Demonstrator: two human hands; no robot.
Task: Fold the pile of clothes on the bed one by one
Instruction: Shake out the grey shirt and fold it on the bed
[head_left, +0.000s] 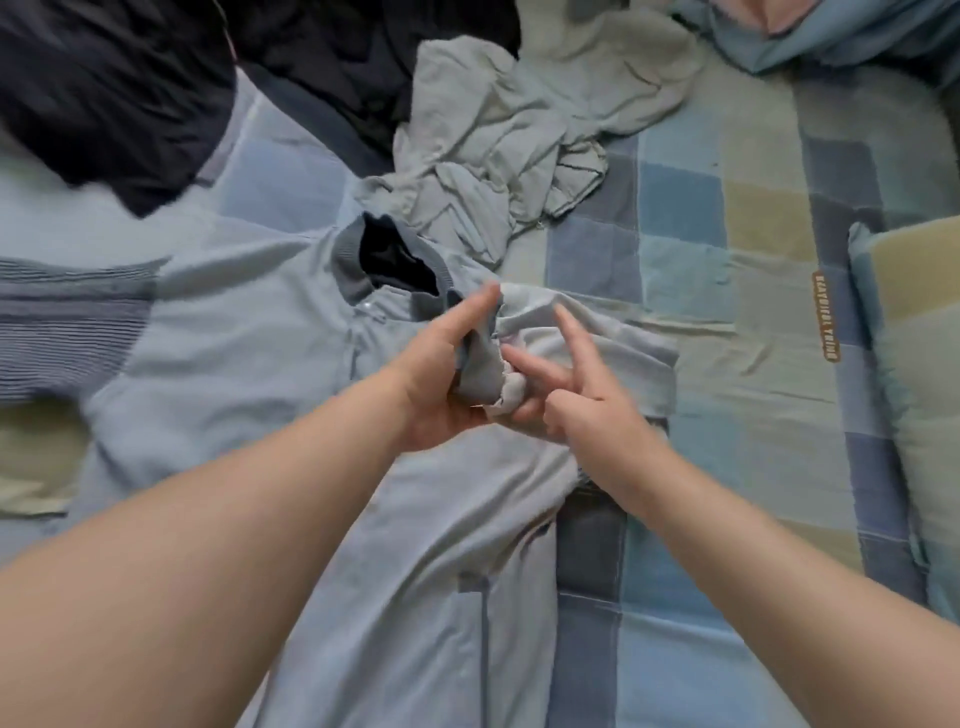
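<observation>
A light blue jacket with a dark ribbed collar lies spread front-up on the bed, its left sleeve with a striped cuff stretched out to the left. My left hand grips a bunched fold of the jacket's right sleeve near the shoulder. My right hand pinches the same bunch from the right, with two fingers sticking out straight. A crumpled pale grey garment lies just beyond the collar, and dark navy clothes are heaped at the far left.
The bed carries a patchwork cover in blue, green and cream squares. A matching pillow lies along the right edge. Another blue cushion sits at the top right.
</observation>
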